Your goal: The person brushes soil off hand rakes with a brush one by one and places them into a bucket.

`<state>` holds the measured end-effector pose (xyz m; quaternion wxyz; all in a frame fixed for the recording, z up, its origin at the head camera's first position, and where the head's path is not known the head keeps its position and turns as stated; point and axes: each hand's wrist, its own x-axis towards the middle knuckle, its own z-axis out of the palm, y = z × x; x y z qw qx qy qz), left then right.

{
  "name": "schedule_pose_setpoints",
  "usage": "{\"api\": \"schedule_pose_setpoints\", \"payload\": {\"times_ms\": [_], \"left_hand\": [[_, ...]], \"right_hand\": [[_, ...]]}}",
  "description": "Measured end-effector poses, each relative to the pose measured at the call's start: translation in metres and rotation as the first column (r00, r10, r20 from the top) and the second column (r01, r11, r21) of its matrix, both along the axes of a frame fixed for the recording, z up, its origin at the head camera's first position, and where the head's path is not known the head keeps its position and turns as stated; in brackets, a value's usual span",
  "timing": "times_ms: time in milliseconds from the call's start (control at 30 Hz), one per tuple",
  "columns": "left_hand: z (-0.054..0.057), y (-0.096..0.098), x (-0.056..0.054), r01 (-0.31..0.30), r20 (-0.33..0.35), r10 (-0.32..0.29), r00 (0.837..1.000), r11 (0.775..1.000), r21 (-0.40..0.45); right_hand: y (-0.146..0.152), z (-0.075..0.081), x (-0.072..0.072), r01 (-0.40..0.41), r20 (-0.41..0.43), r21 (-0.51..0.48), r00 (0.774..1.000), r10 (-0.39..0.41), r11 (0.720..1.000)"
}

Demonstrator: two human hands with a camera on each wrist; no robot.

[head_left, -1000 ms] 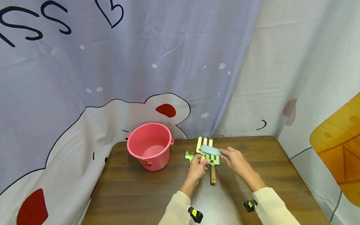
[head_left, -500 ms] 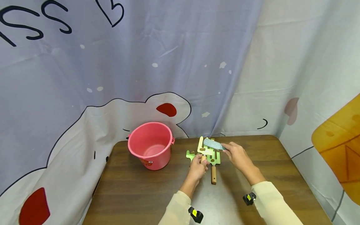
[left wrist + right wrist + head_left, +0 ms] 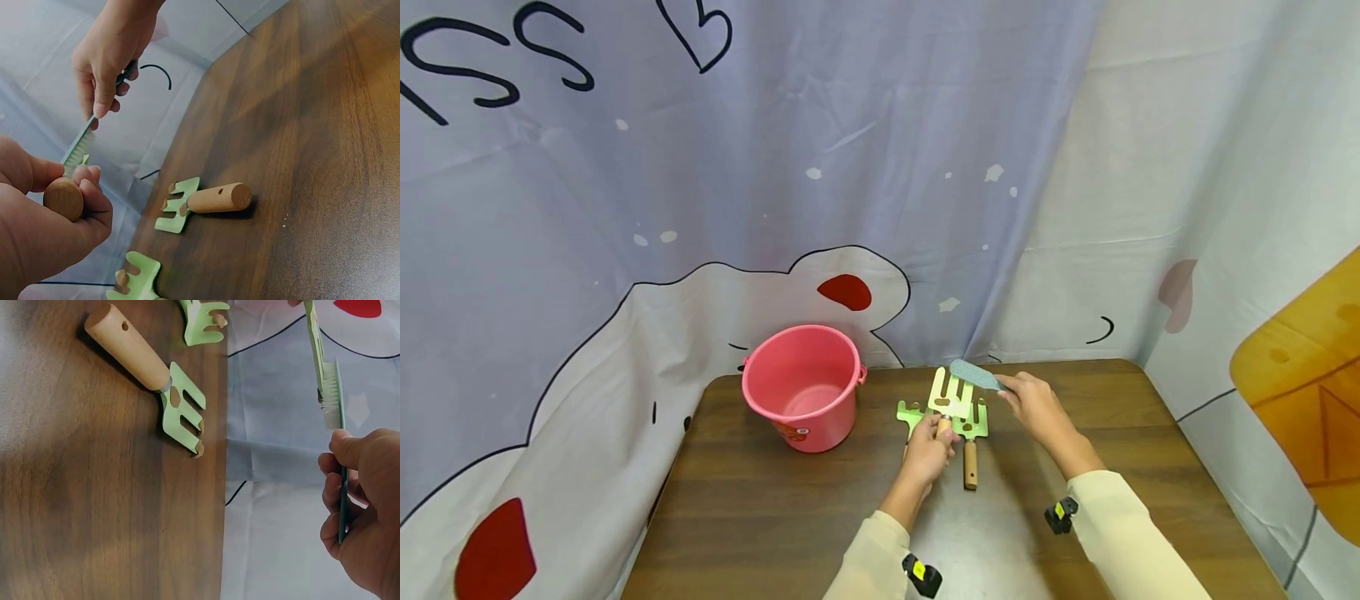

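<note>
My left hand [image 3: 927, 454] grips the wooden handle of a light green hand fork [image 3: 950, 400], its tines pointing away from me. My right hand [image 3: 1036, 410] holds a pale blue-green brush [image 3: 976, 375] by its dark handle. In the right wrist view the brush's white bristles [image 3: 329, 394] face the fork and lie right against its tines. A second green hand fork [image 3: 181, 406] with a wooden handle lies on the table, brown lumps on its tines. Another green pronged tool [image 3: 139, 275] lies to the left, its handle mostly hidden behind my left hand in the head view.
A pink bucket [image 3: 842, 421] stands at the back left of the brown wooden table [image 3: 760, 517]. Printed curtains [image 3: 850, 167] hang close behind the table's back edge and along its right side.
The brush has moved with my right hand away from me along the fork, from the base of the tines toward their tips. My left hand keeps its grip in nearly the same place.
</note>
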<state>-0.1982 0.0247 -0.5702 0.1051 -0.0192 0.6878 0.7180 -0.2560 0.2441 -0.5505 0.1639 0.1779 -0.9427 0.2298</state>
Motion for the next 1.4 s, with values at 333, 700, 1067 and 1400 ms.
{"api": "schedule_pose_setpoints", "payload": {"times_ms": [333,700,1067,1400], "left_hand": [[-0.001,0.003,0.002,-0.021,-0.006,0.021,1.0,0.999,0.037],[-0.004,0.004,0.001,-0.018,0.004,0.018,1.0,0.999,0.029],[-0.004,0.003,-0.004,-0.015,0.002,0.015,1.0,1.0,0.025],[-0.003,0.003,-0.005,-0.015,0.0,0.015,1.0,1.0,0.026]], "right_hand": [[0.0,-0.001,-0.009,0.051,0.042,-0.005,0.998,-0.051,0.999],[0.0,0.002,0.0,0.06,0.066,-0.057,0.996,-0.056,0.997],[-0.014,-0.002,0.036,-0.086,-0.038,-0.051,0.996,0.085,0.995],[-0.013,-0.005,0.044,-0.059,-0.043,-0.006,0.997,0.059,0.998]]}}
